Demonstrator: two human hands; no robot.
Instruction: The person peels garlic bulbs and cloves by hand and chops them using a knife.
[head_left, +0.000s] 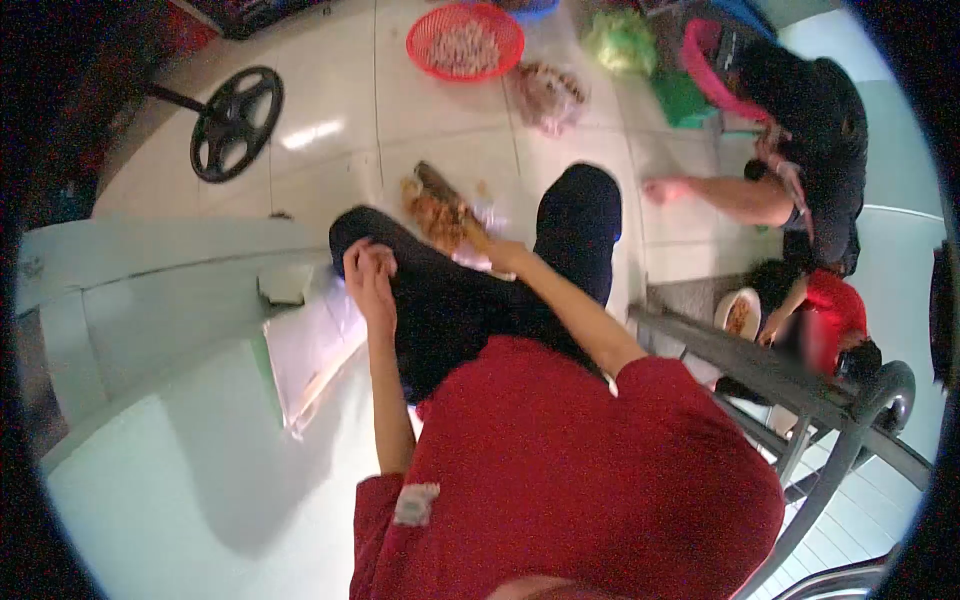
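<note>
My right hand (508, 258) is wrapped round the wooden handle of a cleaver (440, 190) between my knees. Its dark blade points away and to the left, lying over a heap of chopped orange-brown food (432, 217); blur hides what kind of food it is. What lies beneath the heap is mostly covered by my legs. My left hand (372, 275) rests on my left knee, fingers loosely bent and slightly apart, with nothing in it.
A red basket (412, 45) of small pale pieces and a plastic bag (550, 97) stand ahead on the tiles. Leafy greens (620, 42) lie farther right. One person in black (815, 130) reaches in from the right; another in red (835, 310) sits by a white bowl (750, 300).
</note>
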